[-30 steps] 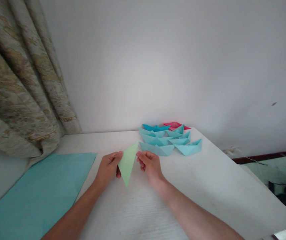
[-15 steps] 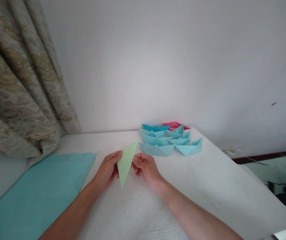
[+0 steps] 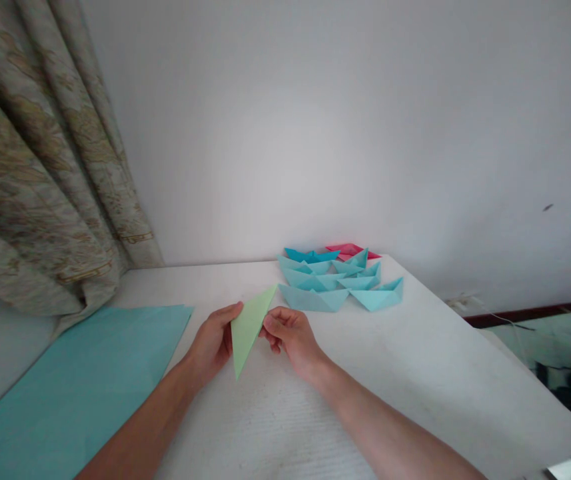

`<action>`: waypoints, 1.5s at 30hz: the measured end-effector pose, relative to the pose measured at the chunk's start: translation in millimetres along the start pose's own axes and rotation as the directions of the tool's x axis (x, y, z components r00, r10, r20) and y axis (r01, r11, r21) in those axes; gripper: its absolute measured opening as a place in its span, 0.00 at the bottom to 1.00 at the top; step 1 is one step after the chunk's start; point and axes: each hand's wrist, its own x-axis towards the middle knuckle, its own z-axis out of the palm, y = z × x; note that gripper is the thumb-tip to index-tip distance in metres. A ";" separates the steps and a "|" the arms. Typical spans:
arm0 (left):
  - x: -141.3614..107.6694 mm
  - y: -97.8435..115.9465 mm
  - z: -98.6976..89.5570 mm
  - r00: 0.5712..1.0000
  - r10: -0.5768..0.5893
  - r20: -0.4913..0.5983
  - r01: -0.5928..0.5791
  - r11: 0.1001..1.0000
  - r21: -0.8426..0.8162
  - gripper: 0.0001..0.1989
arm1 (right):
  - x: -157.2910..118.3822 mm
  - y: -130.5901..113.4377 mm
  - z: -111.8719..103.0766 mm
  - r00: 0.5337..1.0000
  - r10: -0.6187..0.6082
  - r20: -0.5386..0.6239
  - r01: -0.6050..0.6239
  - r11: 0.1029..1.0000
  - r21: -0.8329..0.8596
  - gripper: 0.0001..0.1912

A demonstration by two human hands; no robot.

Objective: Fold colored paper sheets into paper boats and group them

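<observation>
1. Fingers (image 3: 229, 317) on both hands are clenched on the paper, so nothing's been let go here: we've got a pale green paper triangle (image 3: 249, 330) pinched between them, folded flat, with its sharpest point aimed down toward us.
2. Our left hand (image 3: 210, 345) grips it along the left edge, and our right hand (image 3: 290, 340) pinches the right edge, with the two hands close together and the paper between them.
3. We're holding that triangle just above the white tabletop (image 3: 415, 353), around the middle of the front area. As far as we can tell, its tip isn't touching the surface.
4. Just past it, a bunch of folded paper boats (image 3: 340, 283) sits at the far end of the tabletop, mostly light blue, with a darker blue boat (image 3: 310, 255) at the back and a red boat (image 3: 350, 251) partly tucked behind the others.
5. Over to the left, a flat teal paper sheet (image 3: 75, 393) lies on the tabletop, just beside our left forearm.
6. Behind all that, a patterned curtain (image 3: 50, 147) hangs in folds beside a pale wall (image 3: 315, 133).
</observation>
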 end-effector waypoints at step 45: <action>3.5 -2.9 -4.1 0.972 0.201 -0.122 -0.206 0.978 -0.031 0.10 | 6.2 1.5 -4.4 0.934 -0.156 -0.320 0.126 0.986 -0.112 0.13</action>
